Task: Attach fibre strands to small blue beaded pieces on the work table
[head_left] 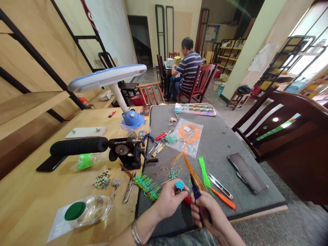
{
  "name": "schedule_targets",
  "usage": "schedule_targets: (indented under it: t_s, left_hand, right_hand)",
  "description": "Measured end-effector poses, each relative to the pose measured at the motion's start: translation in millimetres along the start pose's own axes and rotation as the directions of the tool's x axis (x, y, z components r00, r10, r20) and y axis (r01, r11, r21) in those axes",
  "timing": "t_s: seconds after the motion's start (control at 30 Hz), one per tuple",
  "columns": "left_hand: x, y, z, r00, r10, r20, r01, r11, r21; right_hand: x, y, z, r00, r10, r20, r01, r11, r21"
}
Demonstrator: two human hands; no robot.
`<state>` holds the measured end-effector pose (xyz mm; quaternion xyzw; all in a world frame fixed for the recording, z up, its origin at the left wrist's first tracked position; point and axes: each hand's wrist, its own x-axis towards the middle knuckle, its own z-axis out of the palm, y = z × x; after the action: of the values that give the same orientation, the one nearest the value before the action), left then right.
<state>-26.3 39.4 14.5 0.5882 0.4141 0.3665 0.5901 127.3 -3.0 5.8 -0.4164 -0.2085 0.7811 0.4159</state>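
Note:
My left hand (169,198), a metal bangle on its wrist, is closed around a small turquoise cluster (179,185) of bead-like bits; whatever sits below it is hidden by the fingers. Pliers with dark blue handles (196,192) are gripped in my right hand (211,206), their jaws pointing up and away, just right of the cluster. Part of a red object (188,200) shows between the hands. Loose teal beads (174,173) lie beyond the left hand. Orange strands (192,169) run past the pliers from a coil (189,133) on a clear bag.
Right of my hands lie green strands (203,171), scissors-like snips (220,186), an orange tool (224,199) and a phone (247,172). To the left stand a hand-cranked device (126,152), a lamp (132,119) and a green-lidded jar (97,208). A person (190,70) sits farther back.

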Motion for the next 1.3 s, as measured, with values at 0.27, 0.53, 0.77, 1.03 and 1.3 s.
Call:
schedule_targets:
  t_s: [0.27,0.53,0.77,1.03,1.3]
  left_hand:
    - [8.2,-0.7,-0.7,1.0,-0.005,-0.022,0.007,0.997,0.076]
    - [-10.1,22.4,-7.3,0.95,0.21,-0.231,-0.163,0.965,0.205]
    - [-19.1,34.9,9.0,0.984,0.058,-0.169,-0.047,0.996,0.072]
    - [-8.2,23.4,12.3,0.997,0.01,-0.078,-0.01,1.0,0.004]
    - [-13.2,13.1,2.0,0.995,-0.031,-0.096,0.041,0.994,0.105]
  right_hand:
    - [-11.4,-16.0,-5.0,0.992,-0.098,-0.079,0.044,0.859,-0.509]
    - [-26.5,-8.1,-3.0,0.985,-0.146,-0.094,0.06,0.793,-0.606]
    - [-34.6,-7.1,0.6,0.976,-0.207,-0.072,0.115,0.762,-0.638]
    - [-40.0,-25.2,-25.2,0.908,-0.419,-0.011,0.18,0.414,-0.892]
    - [-11.1,-86.0,-106.2,0.709,-0.7,-0.081,-0.415,-0.321,-0.851]
